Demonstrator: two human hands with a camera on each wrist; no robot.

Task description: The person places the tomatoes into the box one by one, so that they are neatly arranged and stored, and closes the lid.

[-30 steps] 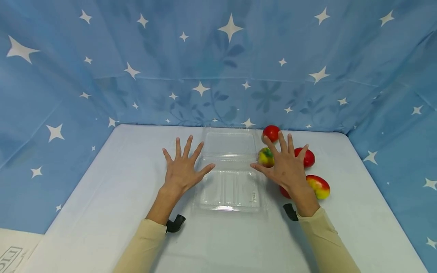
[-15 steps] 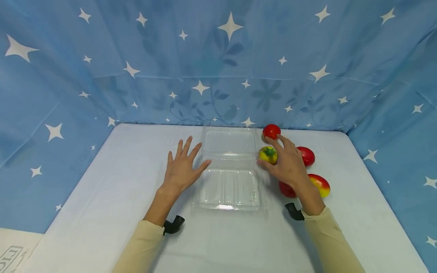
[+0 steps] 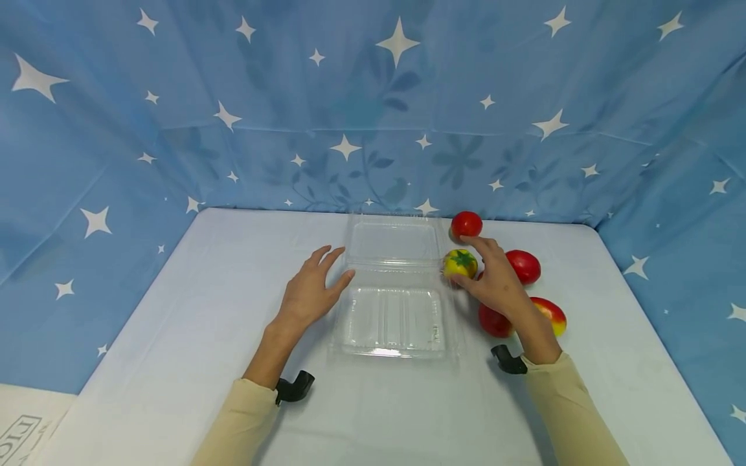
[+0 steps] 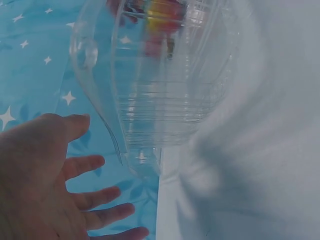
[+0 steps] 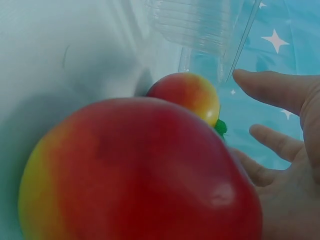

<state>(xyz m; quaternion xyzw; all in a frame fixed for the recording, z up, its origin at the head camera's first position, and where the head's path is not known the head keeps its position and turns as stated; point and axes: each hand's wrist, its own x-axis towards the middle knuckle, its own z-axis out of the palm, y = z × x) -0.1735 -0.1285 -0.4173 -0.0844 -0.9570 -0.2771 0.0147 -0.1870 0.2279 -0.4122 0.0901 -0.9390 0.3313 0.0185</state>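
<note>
A clear plastic clamshell box (image 3: 393, 320) lies opened flat in the middle of the table, its lid half (image 3: 396, 241) toward the back. My left hand (image 3: 307, 294) hovers at its left side with fingers apart and nothing in them; the left wrist view shows the same spread fingers. At the box's right edge sits a yellow-and-red round fruit with a green leafy cap (image 3: 460, 263). My right hand (image 3: 495, 278) arches just to its right, thumb and fingers parted. In the right wrist view, a large red-and-yellow fruit (image 5: 140, 175) partly covers that hand.
Behind the capped fruit is a red round fruit (image 3: 466, 224). Another red fruit (image 3: 524, 266) and a red-and-yellow mango-like fruit (image 3: 550, 315) lie right of my right hand, and a red fruit (image 3: 494, 320) sits under its wrist. A starred blue curtain (image 3: 361, 97) hangs behind the table.
My right hand has drawn its spread fingers in and lowered beside the capped fruit, uncovering it. The left hand's fingers have relaxed from a wide spread and bent slightly toward the box.
</note>
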